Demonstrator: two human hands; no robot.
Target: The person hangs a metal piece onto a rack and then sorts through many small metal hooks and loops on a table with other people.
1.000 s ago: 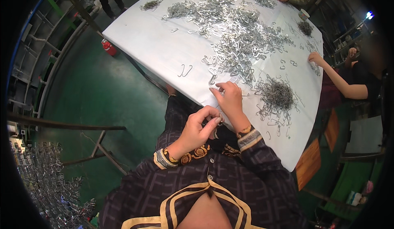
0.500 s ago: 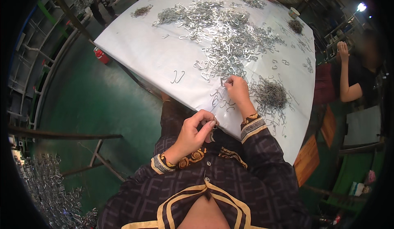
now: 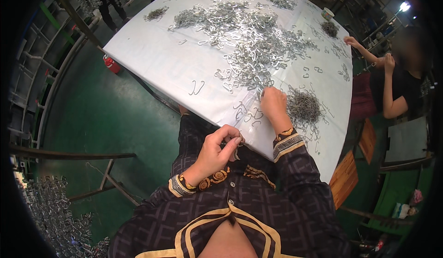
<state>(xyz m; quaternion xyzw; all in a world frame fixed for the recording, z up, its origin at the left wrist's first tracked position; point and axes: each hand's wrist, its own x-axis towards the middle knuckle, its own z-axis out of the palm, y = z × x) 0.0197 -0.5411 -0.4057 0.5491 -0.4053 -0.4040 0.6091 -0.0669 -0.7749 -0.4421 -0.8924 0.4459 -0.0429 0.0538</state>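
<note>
Two hands work at a white desk [image 3: 152, 59]: the left hand [image 3: 220, 148] sits at the near edge, pinching a small thing I cannot make out, and the right hand [image 3: 273, 104] presses fingers down on loose bent wire hooks [image 3: 247, 115]. Too many shiny metal hooks to count lie in one big heap [image 3: 249, 45] across the middle, with a dark tangled pile [image 3: 302, 106] just beside the right hand. One lone hook [image 3: 196, 88] lies apart, and another person's arm [image 3: 369, 57] reaches in from the right.
</note>
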